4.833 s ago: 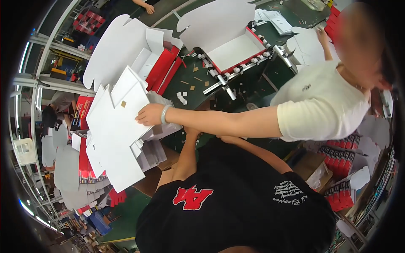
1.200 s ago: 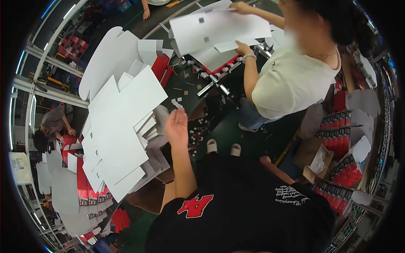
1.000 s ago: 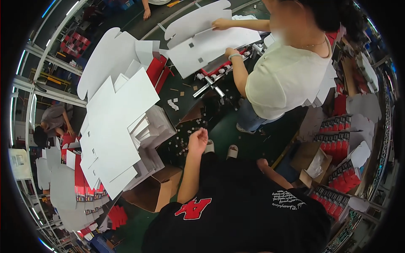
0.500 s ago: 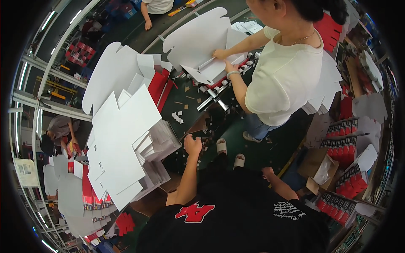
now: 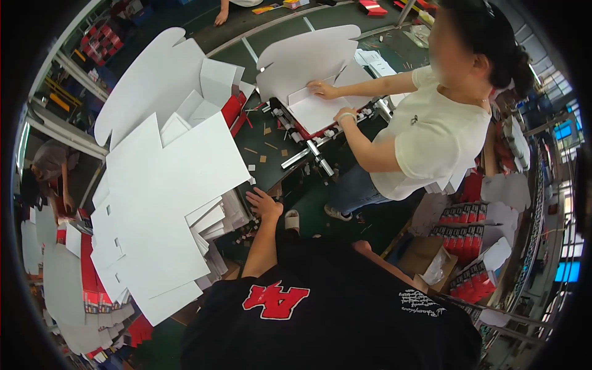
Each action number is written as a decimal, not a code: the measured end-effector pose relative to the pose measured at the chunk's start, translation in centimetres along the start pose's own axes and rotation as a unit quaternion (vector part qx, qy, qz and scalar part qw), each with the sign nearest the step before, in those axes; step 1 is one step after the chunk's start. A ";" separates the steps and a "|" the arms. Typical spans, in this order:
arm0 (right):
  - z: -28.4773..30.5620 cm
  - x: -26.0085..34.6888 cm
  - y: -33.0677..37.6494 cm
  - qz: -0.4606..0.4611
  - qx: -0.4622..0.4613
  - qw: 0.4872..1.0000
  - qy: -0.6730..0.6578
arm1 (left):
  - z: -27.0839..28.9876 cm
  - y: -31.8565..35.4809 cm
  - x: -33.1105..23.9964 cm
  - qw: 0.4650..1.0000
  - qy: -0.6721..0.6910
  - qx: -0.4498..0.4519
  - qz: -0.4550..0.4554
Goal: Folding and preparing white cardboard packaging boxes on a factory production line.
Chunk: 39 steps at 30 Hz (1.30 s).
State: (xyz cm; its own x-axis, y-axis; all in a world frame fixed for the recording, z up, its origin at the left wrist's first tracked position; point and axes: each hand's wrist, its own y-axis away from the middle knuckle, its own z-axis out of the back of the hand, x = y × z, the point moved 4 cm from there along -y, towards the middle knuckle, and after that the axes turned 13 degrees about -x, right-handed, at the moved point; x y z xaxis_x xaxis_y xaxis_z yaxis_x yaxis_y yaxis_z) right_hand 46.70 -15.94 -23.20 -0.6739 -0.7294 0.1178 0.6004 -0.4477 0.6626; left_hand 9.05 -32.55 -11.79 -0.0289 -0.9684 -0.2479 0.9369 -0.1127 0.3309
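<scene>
My left hand (image 5: pixel 265 204) has its fingers spread and holds nothing. It hovers near the right side of a stack of white die-cut cardboard sheets (image 5: pixel 166 203); whether it touches the stack I cannot tell. Only part of my right hand (image 5: pixel 362 247) shows beside my black shirt, and its fingers are hidden. Beyond the stack stands an open white carton with red sides (image 5: pixel 216 92). To the right of it, a co-worker's two hands press inside another open white box (image 5: pixel 317 108) that rests on a metal-framed fixture (image 5: pixel 313 154).
The co-worker in a cream top (image 5: pixel 438 135) stands ahead on the right. Cardboard scraps litter the dark green table (image 5: pixel 262 139). At the right are a brown carton (image 5: pixel 425 259) and rows of red-and-black packages (image 5: pixel 459 240). More white sheets and red boxes (image 5: pixel 89 271) lie at the left.
My left hand has opened from a loose fist and moved toward the sheet stack. My right hand has drawn in toward my body. The view has shifted; the co-worker still works in the box.
</scene>
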 end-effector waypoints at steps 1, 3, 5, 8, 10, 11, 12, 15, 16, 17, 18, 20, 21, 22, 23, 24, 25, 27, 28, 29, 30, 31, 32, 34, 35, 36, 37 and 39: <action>0.6 -0.4 -0.5 -0.016 -0.012 1.000 -0.007 | 0.1 -0.1 -0.6 1.000 0.007 0.006 0.008; 1.2 -0.6 -1.4 -0.009 -0.026 1.000 0.003 | 0.2 -0.2 -1.5 0.999 -0.013 0.015 0.038; 1.3 -0.8 -1.9 0.001 -0.041 0.999 0.004 | 0.2 -0.3 -1.8 0.999 -0.001 0.019 0.048; 0.9 -0.4 -1.5 0.050 -0.067 0.996 0.019 | 0.5 0.4 -1.5 1.000 0.005 0.009 0.013; 0.3 -1.3 -1.2 0.041 -0.083 0.996 0.004 | 0.4 0.6 -0.9 1.000 0.022 -0.002 -0.003; -0.3 -1.6 -0.8 0.040 -0.081 0.996 0.000 | 0.4 0.8 -0.7 0.999 0.042 -0.013 -0.020; -0.9 -1.9 -0.1 0.034 -0.069 0.997 -0.006 | 0.1 0.9 -0.3 0.999 0.039 -0.011 -0.020; -1.9 -2.1 1.5 0.033 -0.052 0.998 0.010 | -0.4 1.0 0.3 0.996 0.041 -0.053 -0.051; -1.8 -1.9 2.0 0.041 -0.049 0.997 0.035 | -0.3 1.1 0.5 0.994 0.048 -0.073 -0.059; -1.6 -1.8 2.3 0.042 -0.045 0.997 0.035 | -0.4 1.2 0.6 0.992 0.055 -0.093 -0.066; -1.6 -2.0 2.6 0.039 -0.055 0.997 0.024 | -0.3 1.3 0.5 0.992 0.054 -0.090 -0.066; -1.5 -2.3 3.0 0.035 -0.062 0.997 0.015 | -0.1 1.5 0.3 0.989 0.056 -0.110 -0.081; -1.2 -2.3 3.0 0.049 -0.058 0.997 0.024 | -0.1 1.5 0.3 0.989 0.056 -0.108 -0.079; -0.9 -2.3 2.9 0.063 -0.054 0.996 0.033 | -0.1 1.5 0.3 0.989 0.050 -0.114 -0.077; -0.6 -2.3 2.8 0.064 -0.051 0.996 0.035 | -0.1 1.5 0.3 0.989 0.044 -0.120 -0.076; -0.3 -2.3 2.6 0.049 -0.053 0.997 0.033 | -0.1 1.5 0.3 0.989 0.044 -0.119 -0.073; 0.1 -2.4 2.4 0.033 -0.055 0.997 0.031 | -0.2 1.4 0.3 0.991 0.038 -0.109 -0.071; 0.8 -2.6 1.9 0.046 -0.042 0.997 0.052 | -0.3 1.4 0.3 0.992 0.032 -0.100 -0.067; 0.9 -2.7 1.7 0.058 -0.030 0.995 0.072 | -0.4 1.3 0.3 0.992 0.032 -0.102 -0.064; 1.0 -2.7 1.4 0.060 -0.030 0.995 0.073 | -0.4 1.3 0.4 0.992 0.032 -0.104 -0.061; 0.9 -3.3 1.0 0.016 -0.045 0.999 0.011 | -0.4 1.3 0.3 0.992 0.032 -0.104 -0.062; 0.7 -3.9 0.6 -0.028 -0.059 0.997 -0.050 | -0.3 1.3 0.2 0.991 0.031 -0.110 -0.063; 0.3 -4.2 0.3 -0.029 -0.061 0.996 -0.051 | -0.2 1.3 0.1 0.991 0.031 -0.116 -0.065; -0.2 -4.9 -0.3 -0.074 -0.075 0.987 -0.125 | -0.1 1.3 -0.2 0.989 0.024 -0.129 -0.071; -0.4 -5.3 -0.4 -0.074 -0.079 0.986 -0.127 | -0.1 1.4 -0.3 0.989 0.024 -0.128 -0.067; 0.0 -4.9 -0.5 0.009 -0.110 0.992 -0.060 | 0.0 1.3 -0.4 0.989 0.022 -0.129 -0.065; 0.2 -4.3 -0.7 0.091 -0.142 0.986 0.009 | 0.0 1.4 -0.5 0.990 0.027 -0.125 -0.062; 0.7 -3.5 -1.1 0.088 -0.119 0.988 0.031 | 0.0 1.5 -0.2 0.992 0.026 -0.112 -0.046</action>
State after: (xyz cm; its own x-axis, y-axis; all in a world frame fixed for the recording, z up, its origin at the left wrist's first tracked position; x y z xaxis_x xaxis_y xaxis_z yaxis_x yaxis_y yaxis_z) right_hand 48.09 -12.53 -23.76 -0.5260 -0.8342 0.1658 0.7958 -0.4140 0.4419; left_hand 10.43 -32.51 -11.26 -0.1052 -0.9432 -0.3153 0.9852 -0.1421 0.0963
